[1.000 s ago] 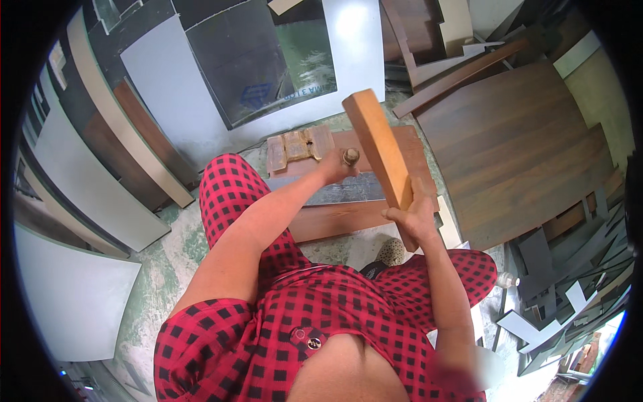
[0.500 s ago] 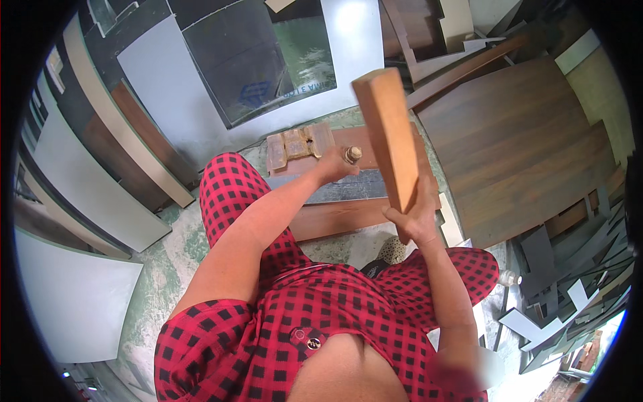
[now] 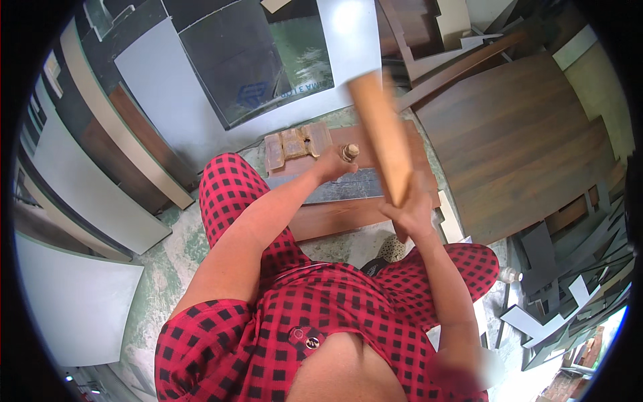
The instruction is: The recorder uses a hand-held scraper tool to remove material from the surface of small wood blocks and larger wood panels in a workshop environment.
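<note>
My left hand (image 3: 330, 165) is closed around an upright chisel-like tool (image 3: 350, 153); only the worn butt of its round handle shows, and its lower end is hidden. In my right hand (image 3: 412, 213) is a thick wooden block (image 3: 378, 124), gripped at its near end and tilted up, its far end smeared by motion. The block is beside the handle, apart from it in this view. Below both hands lies a reddish-brown wood piece (image 3: 335, 218) with a dark grey strip (image 3: 351, 189) along it.
Beyond my left hand, a tan, notched piece (image 3: 295, 144) rests on the wood. White and brown panels (image 3: 151, 77) lean at the left. A large brown wood-grain board (image 3: 516, 147) stands at the right, above a heap of offcuts (image 3: 556, 288). My checkered knees flank the work.
The wooden block has swung slightly left and is now blurred. My right hand has shifted a little with it, while my left hand stays nearly in place around the tool.
</note>
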The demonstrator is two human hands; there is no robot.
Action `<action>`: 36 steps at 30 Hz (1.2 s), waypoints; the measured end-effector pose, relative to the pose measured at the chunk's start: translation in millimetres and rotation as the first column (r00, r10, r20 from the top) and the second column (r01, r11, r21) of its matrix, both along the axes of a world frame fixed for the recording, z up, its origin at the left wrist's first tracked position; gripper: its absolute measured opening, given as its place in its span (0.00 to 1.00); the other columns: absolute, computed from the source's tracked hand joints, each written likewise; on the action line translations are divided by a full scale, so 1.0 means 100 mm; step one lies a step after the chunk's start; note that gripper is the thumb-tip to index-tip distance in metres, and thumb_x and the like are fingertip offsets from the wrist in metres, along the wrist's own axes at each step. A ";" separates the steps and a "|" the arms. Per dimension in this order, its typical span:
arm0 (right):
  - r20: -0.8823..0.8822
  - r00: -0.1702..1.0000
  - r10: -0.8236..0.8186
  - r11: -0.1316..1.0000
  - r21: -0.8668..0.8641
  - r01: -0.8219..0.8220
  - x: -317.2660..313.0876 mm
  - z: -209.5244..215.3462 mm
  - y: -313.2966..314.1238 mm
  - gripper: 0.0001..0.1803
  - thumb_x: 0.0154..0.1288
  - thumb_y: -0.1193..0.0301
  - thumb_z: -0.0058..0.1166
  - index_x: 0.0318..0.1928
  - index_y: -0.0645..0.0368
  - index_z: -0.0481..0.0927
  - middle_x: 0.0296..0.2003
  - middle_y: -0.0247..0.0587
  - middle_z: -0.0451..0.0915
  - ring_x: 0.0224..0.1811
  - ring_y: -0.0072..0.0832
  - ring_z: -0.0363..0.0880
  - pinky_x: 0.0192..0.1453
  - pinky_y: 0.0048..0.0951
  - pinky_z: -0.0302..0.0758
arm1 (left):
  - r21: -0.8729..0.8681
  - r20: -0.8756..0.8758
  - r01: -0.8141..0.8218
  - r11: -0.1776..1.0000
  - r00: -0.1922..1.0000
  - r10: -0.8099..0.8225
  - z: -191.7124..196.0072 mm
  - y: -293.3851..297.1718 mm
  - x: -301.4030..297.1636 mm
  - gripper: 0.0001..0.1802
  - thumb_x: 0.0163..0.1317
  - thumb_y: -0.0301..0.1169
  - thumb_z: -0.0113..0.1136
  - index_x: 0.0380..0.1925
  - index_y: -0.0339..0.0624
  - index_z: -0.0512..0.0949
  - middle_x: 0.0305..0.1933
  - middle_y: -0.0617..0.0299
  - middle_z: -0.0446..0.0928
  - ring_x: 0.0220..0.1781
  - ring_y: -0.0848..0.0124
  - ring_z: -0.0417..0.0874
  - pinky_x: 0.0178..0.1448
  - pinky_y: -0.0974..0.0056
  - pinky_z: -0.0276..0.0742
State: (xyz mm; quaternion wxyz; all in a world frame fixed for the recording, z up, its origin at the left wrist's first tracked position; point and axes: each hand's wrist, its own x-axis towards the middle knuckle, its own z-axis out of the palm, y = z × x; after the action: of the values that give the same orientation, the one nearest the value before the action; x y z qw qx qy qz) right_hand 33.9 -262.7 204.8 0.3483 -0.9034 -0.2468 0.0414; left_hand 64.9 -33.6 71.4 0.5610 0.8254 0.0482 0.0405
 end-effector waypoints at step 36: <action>0.093 0.995 0.033 0.989 0.138 -0.046 0.00 0.08 0.02 0.39 0.36 0.61 0.68 0.50 0.61 0.65 0.32 0.55 0.78 0.35 0.52 0.79 0.39 0.42 0.75 | -0.370 -0.045 0.146 0.917 0.984 -0.174 -0.18 0.16 0.02 0.09 0.43 0.26 0.67 0.23 0.43 0.74 0.24 0.70 0.74 0.27 0.78 0.74 0.35 0.68 0.72</action>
State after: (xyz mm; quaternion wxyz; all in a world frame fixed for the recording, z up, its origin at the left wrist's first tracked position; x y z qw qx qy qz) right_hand 34.3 -260.8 212.7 0.3983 -0.8726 -0.2824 -0.0103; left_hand 66.8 -17.9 53.4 0.7039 0.7087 0.0088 -0.0470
